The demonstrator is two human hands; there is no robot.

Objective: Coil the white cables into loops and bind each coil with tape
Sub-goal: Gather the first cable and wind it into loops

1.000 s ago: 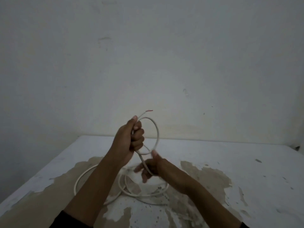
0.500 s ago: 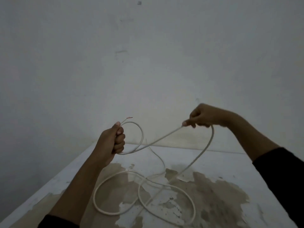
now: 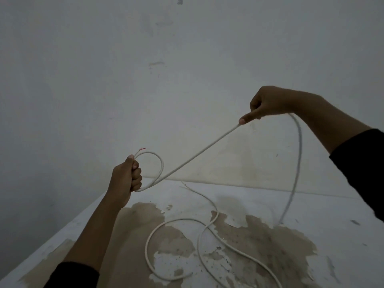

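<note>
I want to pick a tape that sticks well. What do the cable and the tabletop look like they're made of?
The cable looks like smooth white plastic sheathing over wire: it bends in soft curves, and a red-tipped core pokes out at the cut end. The tabletop seems to be white paint over a brownish base, matte and flaking off in patches; whether wood or board underneath is unclear.

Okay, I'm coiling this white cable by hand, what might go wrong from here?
1. The small loop pinched in the left hand looks loose; tension from the right hand may pull it open.
2. The white round cable crosses itself on the peeling white table, so the slack could kink or tangle when drawn up.
</note>
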